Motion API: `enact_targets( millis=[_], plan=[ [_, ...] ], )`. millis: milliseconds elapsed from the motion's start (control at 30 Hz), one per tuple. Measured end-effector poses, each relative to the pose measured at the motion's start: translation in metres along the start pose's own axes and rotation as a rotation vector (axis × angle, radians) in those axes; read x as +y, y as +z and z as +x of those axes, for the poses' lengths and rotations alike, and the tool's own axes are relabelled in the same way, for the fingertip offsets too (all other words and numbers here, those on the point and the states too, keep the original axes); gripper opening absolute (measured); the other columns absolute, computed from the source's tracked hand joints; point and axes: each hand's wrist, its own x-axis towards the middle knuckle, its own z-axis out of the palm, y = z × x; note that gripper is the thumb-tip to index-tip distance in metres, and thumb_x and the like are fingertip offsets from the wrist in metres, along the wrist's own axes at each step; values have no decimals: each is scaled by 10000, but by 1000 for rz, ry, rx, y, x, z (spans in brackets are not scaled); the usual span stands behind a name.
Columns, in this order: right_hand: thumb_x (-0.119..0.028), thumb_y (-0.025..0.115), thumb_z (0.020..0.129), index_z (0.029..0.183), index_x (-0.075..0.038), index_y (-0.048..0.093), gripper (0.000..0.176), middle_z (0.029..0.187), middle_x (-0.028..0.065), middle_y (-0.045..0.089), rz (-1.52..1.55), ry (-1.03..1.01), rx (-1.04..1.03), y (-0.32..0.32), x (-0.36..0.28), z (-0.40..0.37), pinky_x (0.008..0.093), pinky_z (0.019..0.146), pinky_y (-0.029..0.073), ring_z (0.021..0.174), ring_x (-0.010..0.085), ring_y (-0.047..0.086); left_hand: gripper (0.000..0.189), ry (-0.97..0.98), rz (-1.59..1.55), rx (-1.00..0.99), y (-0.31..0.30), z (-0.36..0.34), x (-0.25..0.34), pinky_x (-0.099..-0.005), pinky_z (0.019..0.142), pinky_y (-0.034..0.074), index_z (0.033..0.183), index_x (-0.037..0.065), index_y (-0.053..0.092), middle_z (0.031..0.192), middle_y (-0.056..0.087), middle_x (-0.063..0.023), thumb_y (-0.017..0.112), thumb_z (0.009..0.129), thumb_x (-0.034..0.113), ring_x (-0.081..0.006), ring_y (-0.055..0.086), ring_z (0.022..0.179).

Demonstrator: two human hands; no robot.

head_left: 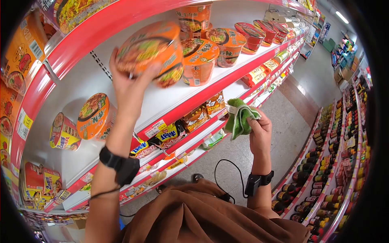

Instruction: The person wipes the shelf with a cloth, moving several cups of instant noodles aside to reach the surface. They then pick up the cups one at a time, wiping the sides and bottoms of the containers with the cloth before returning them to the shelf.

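My left hand point(131, 81) grips an orange instant noodle cup point(152, 50), held tilted above the white shelf point(162, 105). The cup is slightly blurred. Right beside it on the shelf stand more orange noodle cups point(198, 73), and past them several red-lidded cups point(250, 38). Away from the shelf, my right hand point(261, 125) pinches a folded green cloth point(241, 119) with a white tag. Both wrists carry black straps with small boxes.
Lower left, another orange noodle cup point(95, 117) and a yellow-and-pink cup point(65, 133) sit on the shelf. Packets of noodles point(196, 117) lie one level down. Across the aisle floor point(287, 121) is a rack of bottles point(310, 168). A black cable point(216, 164) loops near my right arm.
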Motion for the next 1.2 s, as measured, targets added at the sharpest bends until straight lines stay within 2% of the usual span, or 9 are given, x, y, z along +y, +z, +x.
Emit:
enact_targets(
  millis=[367,567,667,767,800,900,933,1100,1200],
  plan=[
    [-21,461,925,1082,23,622,229,1027,67,664,125,-14,5,33,-8,65,247,810,499,917,120,626,998,-133,86,120,-43,-56,-32,-355,1047,392,1447,-7,162,1352,393,-173,831,714,93,-233,461,1223],
    [-32,411,947,1301,-9,487,363,1082,82,627,50,-114,-78,68,-13,86,249,829,492,958,119,613,1086,-96,112,28,-28,-49,-48,-358,1041,403,1451,4,91,1343,388,-191,854,695,158,-245,470,1221],
    [-20,420,929,1462,-92,364,541,967,39,585,-226,-188,-196,69,-12,99,205,789,432,836,87,547,1074,-109,99,-9,-23,-45,-47,-354,1034,410,1442,8,79,1333,394,-193,846,708,167,-241,470,1223],
    [-68,471,883,1481,-163,338,620,728,112,559,-659,-231,-214,79,-18,105,282,688,445,703,170,568,1049,-111,128,-39,-22,-44,-46,-353,1028,415,1428,15,84,1326,399,-192,840,716,163,-236,472,1220],
    [-113,511,836,1433,-172,405,610,669,198,548,-723,-282,-188,83,-12,110,364,662,472,668,304,616,1038,-117,95,-37,-22,-45,-46,-353,1027,415,1420,13,95,1325,399,-189,842,714,161,-235,471,1221],
    [-138,531,806,1334,-155,486,530,755,236,613,-995,-215,-219,91,-13,113,440,681,486,714,398,619,1032,-116,53,-39,-24,-43,-48,-353,1026,415,1413,8,109,1324,398,-187,846,707,156,-234,471,1220],
    [-149,542,796,1252,-142,522,456,797,226,639,-1019,-273,-179,92,-7,117,471,688,483,742,405,623,1035,-112,49,-41,-26,-44,-49,-353,1026,415,1413,4,112,1324,398,-187,850,702,153,-235,472,1219],
    [-144,541,803,1192,-118,576,391,781,193,655,-1044,-412,-130,95,-12,118,459,671,485,732,383,638,1017,-81,115,-33,-35,-47,-52,-345,1025,419,1415,-10,137,1329,394,-193,846,700,130,-236,480,1209],
    [-125,547,805,1118,-100,621,323,786,192,655,-986,-418,-150,93,-14,121,427,639,487,698,357,640,1007,-134,86,-31,-36,-48,-43,-326,925,522,1417,-7,138,1314,405,-182,835,698,97,-241,499,1196]
  ],
)
